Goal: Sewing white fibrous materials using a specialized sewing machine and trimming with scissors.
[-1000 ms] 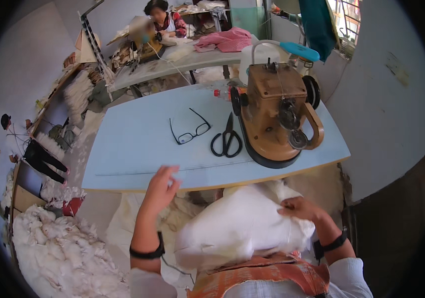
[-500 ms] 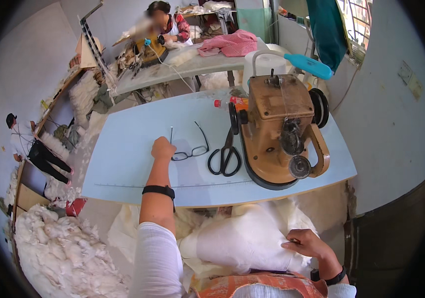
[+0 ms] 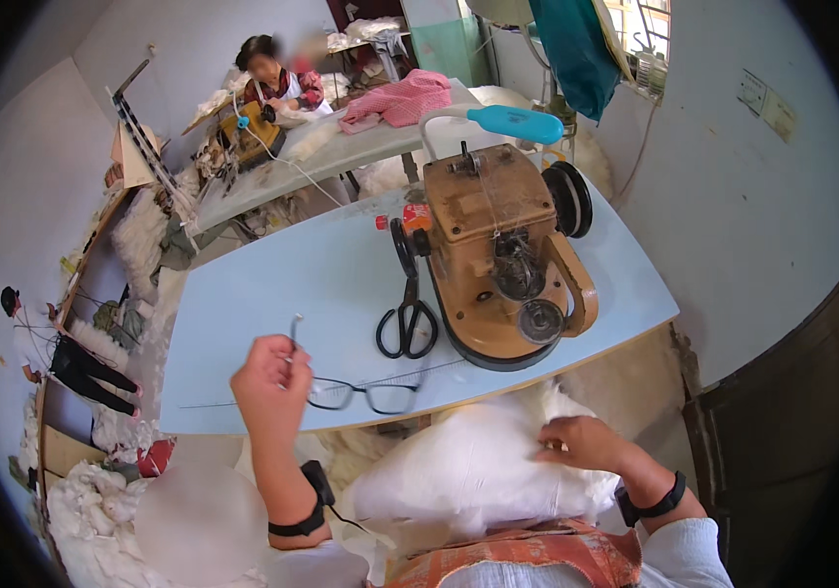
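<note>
Cloth (image 3: 468, 465) prob. unfinished, glasses (image 3: 359, 389) in hand

Blue tbl (image 3: 243, 318) bears sewing machine (image 3: 483, 216), no hands on it. White cloth lies by tbl's near edge, R hand (image 3: 584, 446) at it: fingers bent, can't tell if gripping. L hand (image 3: 272, 377): fingers closed round one arm of glasses, seemingly lifted nr tbl edge, not put down yet. Cloth blurred, underside hidden; glasses' far arm hard to make out

The left grip (image 3: 274, 377) holds glasses (image 3: 359, 389) over the counter (image 3: 292, 279), scissors (image 3: 409, 304) and machine (image 3: 483, 211) to its right; the right grip (image 3: 586, 446) touches a white bundle (image 3: 478, 461).
</note>
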The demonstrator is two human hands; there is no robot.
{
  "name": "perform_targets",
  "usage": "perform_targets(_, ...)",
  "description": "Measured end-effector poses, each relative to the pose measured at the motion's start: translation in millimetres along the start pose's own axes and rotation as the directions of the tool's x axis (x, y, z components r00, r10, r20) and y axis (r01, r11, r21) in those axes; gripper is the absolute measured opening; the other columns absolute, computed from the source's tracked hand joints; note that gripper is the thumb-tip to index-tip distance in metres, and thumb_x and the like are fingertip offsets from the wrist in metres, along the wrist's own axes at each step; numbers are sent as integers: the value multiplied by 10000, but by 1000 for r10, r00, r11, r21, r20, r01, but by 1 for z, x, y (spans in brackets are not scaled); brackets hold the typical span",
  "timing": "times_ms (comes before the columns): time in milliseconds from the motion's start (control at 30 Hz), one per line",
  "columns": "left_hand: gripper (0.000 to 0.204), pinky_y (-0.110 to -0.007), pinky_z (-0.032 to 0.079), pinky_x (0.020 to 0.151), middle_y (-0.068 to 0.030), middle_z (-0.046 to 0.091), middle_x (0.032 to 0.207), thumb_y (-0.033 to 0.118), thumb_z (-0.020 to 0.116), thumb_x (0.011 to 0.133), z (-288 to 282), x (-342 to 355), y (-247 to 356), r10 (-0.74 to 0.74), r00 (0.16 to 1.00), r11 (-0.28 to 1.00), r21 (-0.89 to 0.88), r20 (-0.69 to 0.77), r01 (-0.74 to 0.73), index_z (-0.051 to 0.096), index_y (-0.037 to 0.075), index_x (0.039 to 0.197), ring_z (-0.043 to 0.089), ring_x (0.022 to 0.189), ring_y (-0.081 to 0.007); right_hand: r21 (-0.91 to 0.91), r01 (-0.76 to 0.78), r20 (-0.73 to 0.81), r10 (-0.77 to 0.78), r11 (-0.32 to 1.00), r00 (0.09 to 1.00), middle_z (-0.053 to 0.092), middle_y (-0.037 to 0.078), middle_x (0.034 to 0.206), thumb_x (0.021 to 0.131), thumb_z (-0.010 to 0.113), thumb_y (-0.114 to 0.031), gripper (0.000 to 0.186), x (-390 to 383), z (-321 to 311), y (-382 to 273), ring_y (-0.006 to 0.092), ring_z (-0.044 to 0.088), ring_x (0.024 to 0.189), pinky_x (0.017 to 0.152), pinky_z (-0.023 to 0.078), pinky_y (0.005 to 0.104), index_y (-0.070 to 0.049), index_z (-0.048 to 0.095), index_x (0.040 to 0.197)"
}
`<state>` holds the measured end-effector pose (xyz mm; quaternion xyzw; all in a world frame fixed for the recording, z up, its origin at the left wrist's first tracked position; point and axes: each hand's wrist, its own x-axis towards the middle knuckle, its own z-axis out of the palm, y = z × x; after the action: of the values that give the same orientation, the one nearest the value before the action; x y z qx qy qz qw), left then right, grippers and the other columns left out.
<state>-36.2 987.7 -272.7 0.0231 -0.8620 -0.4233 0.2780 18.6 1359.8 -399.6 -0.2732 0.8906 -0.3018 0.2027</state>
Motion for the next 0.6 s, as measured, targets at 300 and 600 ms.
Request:
perform_targets(300,148,-210,470,471,-115,653,768,-106,614,793,22,-61,52,320,937,938,-190,143,-291,533,-38,896,601,563,-89,434,174,-488,68,884,870,599,63,786,785,767,-91,292,12,-42,-72,203,539,632,562,436,291,-31,636,1038)
perform_targets(600,137,-224,462,454,-154,630,689,-125,591,764,15,-56,110,402,910,618,-703,-101,-351,516,-13,792,614,575,-137,-8,485,-883,-234,874,406,557,86,708,728,748,-152,130,-16,-95,-104,211,517,627,556,399,345,-40,709,781)
